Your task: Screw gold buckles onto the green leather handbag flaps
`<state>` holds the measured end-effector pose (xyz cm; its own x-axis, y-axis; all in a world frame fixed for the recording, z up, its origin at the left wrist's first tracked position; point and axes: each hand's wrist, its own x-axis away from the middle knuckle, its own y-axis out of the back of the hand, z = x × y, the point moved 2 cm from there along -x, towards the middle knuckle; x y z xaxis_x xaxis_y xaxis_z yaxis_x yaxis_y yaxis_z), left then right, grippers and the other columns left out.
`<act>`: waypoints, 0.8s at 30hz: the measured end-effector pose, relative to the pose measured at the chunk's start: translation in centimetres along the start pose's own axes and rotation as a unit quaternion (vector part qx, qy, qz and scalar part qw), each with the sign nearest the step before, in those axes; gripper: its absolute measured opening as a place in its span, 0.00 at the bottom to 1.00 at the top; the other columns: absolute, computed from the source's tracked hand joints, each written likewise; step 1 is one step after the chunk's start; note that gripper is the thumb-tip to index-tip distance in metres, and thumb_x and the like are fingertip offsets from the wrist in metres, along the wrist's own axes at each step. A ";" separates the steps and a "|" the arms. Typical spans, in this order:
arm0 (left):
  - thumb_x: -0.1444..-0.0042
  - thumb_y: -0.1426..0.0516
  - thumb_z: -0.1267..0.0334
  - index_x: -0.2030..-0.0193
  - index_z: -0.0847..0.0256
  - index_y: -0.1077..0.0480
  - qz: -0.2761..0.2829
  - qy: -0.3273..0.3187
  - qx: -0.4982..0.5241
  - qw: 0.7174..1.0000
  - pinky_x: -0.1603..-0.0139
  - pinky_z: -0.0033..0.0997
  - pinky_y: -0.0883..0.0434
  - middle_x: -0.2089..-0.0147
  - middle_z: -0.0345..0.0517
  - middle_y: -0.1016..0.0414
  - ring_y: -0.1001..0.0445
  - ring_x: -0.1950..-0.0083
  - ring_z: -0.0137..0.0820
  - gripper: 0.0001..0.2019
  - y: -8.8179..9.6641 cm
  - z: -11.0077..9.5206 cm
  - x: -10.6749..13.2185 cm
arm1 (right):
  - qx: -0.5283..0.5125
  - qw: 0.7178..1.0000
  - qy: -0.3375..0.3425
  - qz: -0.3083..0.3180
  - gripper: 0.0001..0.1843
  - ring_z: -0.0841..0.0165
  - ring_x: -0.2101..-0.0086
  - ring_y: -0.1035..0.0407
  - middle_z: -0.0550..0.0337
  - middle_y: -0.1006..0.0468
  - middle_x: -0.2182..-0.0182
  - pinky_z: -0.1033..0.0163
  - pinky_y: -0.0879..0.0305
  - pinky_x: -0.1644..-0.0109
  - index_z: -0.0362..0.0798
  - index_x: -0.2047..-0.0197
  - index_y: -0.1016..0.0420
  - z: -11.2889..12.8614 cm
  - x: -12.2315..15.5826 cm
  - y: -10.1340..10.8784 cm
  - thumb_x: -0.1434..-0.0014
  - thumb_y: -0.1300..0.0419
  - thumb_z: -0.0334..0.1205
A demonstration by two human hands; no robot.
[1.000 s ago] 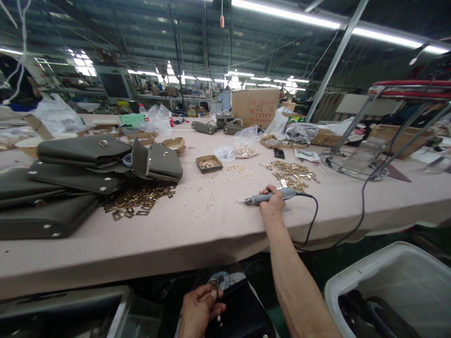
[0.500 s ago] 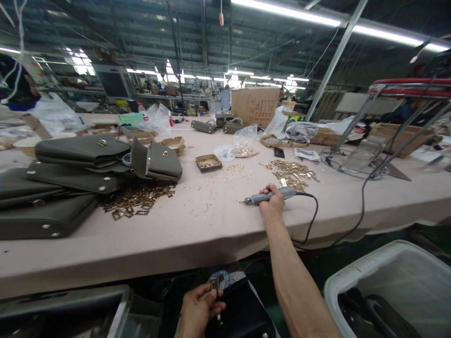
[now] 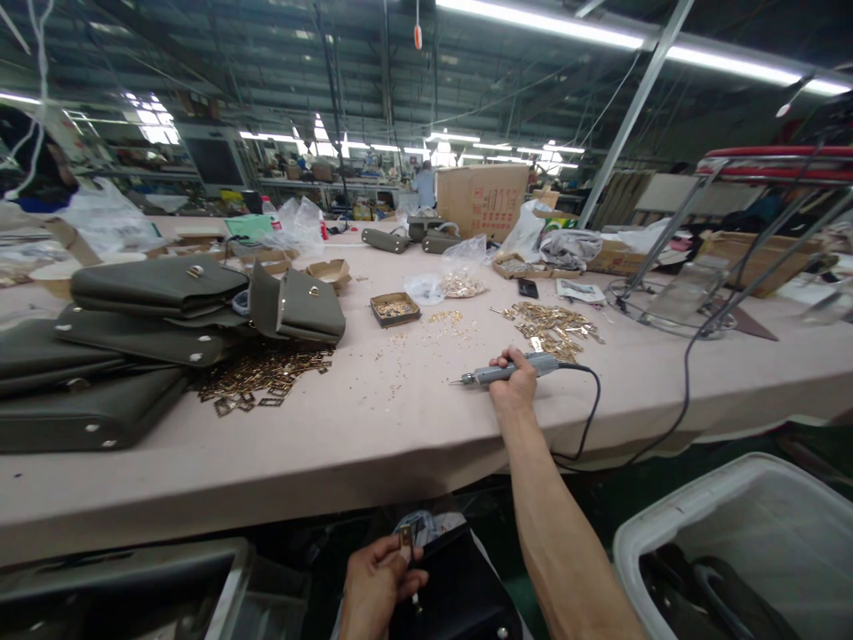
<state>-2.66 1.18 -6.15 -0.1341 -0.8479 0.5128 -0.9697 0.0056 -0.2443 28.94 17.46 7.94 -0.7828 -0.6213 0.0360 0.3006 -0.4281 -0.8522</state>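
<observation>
My right hand (image 3: 513, 380) is closed around a grey electric screwdriver (image 3: 543, 363) over the table; its thin bit points left and its black cord trails off to the right. Below the table edge, my left hand (image 3: 378, 578) pinches a small gold-coloured metal plate (image 3: 406, 539) at the edge of a black bag (image 3: 459, 587). The bag's lower part runs out of view. Beyond the screwdriver lies a heap of gold metal pieces (image 3: 550, 329), and tiny screws are scattered to the left of its tip.
Olive-green bags (image 3: 153, 284) are stacked at the left beside a pile of brass-coloured frames (image 3: 263, 378). A small box (image 3: 394, 308) of tiny parts sits mid-table. A metal-legged stool (image 3: 773, 169) stands at the right. A white bin (image 3: 739, 524) is below right, a grey crate (image 3: 227, 578) below left.
My right hand and the screwdriver have shifted very slightly left. Both hands keep their holds; otherwise little differs.
</observation>
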 end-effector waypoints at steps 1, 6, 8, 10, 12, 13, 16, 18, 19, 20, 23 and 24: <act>0.49 0.32 0.67 0.57 0.73 0.21 0.000 0.001 0.003 1.000 0.69 0.30 0.20 0.62 0.62 0.16 0.18 0.73 0.37 0.14 0.0 0.0 0.0 | -0.001 1.000 -0.001 0.003 0.12 0.77 0.79 0.39 0.69 0.31 0.75 0.69 0.32 0.72 0.47 0.66 0.35 0.0 0.0 0.0 0.49 0.34 0.28; 0.50 0.31 0.66 0.57 0.73 0.21 -0.001 0.006 0.002 1.000 0.68 0.31 0.19 0.62 0.62 0.16 0.18 0.73 0.37 0.15 0.0 -0.1 0.1 | -0.002 1.000 -0.003 0.020 0.14 0.77 0.79 0.39 0.70 0.32 0.75 0.68 0.31 0.72 0.48 0.67 0.36 0.0 0.1 -0.1 0.49 0.32 0.30; 0.49 0.32 0.65 0.57 0.73 0.22 0.006 0.000 -0.004 1.000 0.68 0.31 0.19 0.61 0.62 0.16 0.18 0.72 0.37 0.15 0.0 -0.1 0.1 | -0.002 1.000 -0.004 0.028 0.15 0.77 0.79 0.39 0.70 0.32 0.75 0.68 0.32 0.73 0.48 0.67 0.35 0.1 0.2 -0.1 0.49 0.31 0.31; 0.48 0.33 0.64 0.56 0.73 0.22 0.010 -0.004 -0.007 1.000 0.67 0.31 0.19 0.61 0.61 0.16 0.18 0.72 0.37 0.16 0.1 -0.1 0.2 | -0.004 0.999 -0.007 0.034 0.14 0.77 0.79 0.39 0.70 0.32 0.75 0.68 0.32 0.73 0.48 0.67 0.35 0.1 0.3 -0.2 0.49 0.31 0.30; 0.49 0.33 0.65 0.55 0.73 0.22 0.008 0.000 -0.008 1.000 0.67 0.32 0.19 0.61 0.61 0.16 0.17 0.72 0.38 0.16 0.1 0.0 0.2 | -0.005 0.999 -0.010 0.038 0.14 0.77 0.79 0.39 0.70 0.32 0.75 0.68 0.32 0.72 0.48 0.67 0.35 0.1 0.3 -0.2 0.49 0.32 0.30; 0.49 0.33 0.65 0.56 0.72 0.22 0.007 0.002 -0.008 1.000 0.67 0.32 0.19 0.60 0.61 0.16 0.17 0.72 0.38 0.16 0.1 0.0 0.2 | -0.005 0.999 -0.010 0.039 0.14 0.77 0.79 0.39 0.70 0.32 0.75 0.68 0.32 0.72 0.48 0.67 0.35 0.1 0.3 -0.2 0.49 0.32 0.30; 0.49 0.33 0.65 0.56 0.72 0.22 0.005 0.004 -0.010 1.000 0.66 0.33 0.19 0.60 0.61 0.16 0.17 0.71 0.38 0.15 0.1 -0.1 0.1 | -0.004 0.999 -0.010 0.036 0.14 0.77 0.80 0.40 0.70 0.32 0.76 0.68 0.32 0.73 0.48 0.67 0.35 0.0 0.3 -0.1 0.51 0.32 0.29; 0.49 0.33 0.66 0.56 0.72 0.22 0.004 0.005 -0.012 1.000 0.66 0.32 0.19 0.60 0.60 0.16 0.17 0.71 0.37 0.14 0.1 -0.1 0.1 | -0.003 0.999 -0.011 0.032 0.14 0.77 0.79 0.39 0.70 0.32 0.76 0.68 0.32 0.73 0.48 0.67 0.35 0.0 0.2 -0.1 0.51 0.32 0.29; 0.48 0.34 0.66 0.56 0.72 0.22 0.004 0.005 -0.013 1.000 0.67 0.32 0.19 0.60 0.60 0.16 0.17 0.72 0.37 0.14 0.1 -0.1 0.1 | -0.003 0.999 -0.011 0.031 0.14 0.77 0.79 0.39 0.70 0.32 0.76 0.68 0.32 0.73 0.48 0.67 0.35 0.0 0.2 -0.1 0.51 0.32 0.29; 0.48 0.34 0.66 0.56 0.71 0.22 0.004 0.005 -0.013 1.000 0.67 0.31 0.20 0.61 0.60 0.16 0.17 0.72 0.37 0.14 0.0 0.0 0.1 | -0.002 1.000 -0.011 0.029 0.14 0.76 0.79 0.39 0.70 0.32 0.76 0.68 0.32 0.73 0.48 0.67 0.35 -0.1 0.2 -0.1 0.51 0.32 0.29; 0.48 0.34 0.66 0.57 0.71 0.22 0.004 0.003 -0.009 1.000 0.67 0.31 0.20 0.61 0.60 0.16 0.17 0.72 0.37 0.13 0.0 0.0 0.2 | 0.002 1.000 -0.010 0.024 0.14 0.76 0.79 0.39 0.70 0.32 0.76 0.68 0.32 0.73 0.48 0.67 0.35 -0.1 0.2 -0.1 0.51 0.32 0.29; 0.48 0.34 0.67 0.57 0.71 0.22 0.003 0.003 -0.008 1.000 0.67 0.32 0.19 0.62 0.59 0.16 0.17 0.72 0.37 0.13 0.0 0.0 0.2 | 0.004 1.000 -0.011 0.023 0.14 0.77 0.79 0.39 0.70 0.32 0.76 0.68 0.32 0.73 0.48 0.67 0.35 -0.1 0.2 -0.1 0.51 0.32 0.29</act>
<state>-2.67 1.04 -6.07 -0.1403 -0.8445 0.5168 -0.9720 0.0181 -0.2344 28.70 17.45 7.93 -0.7564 -0.6540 0.0080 0.3399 -0.4035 -0.8495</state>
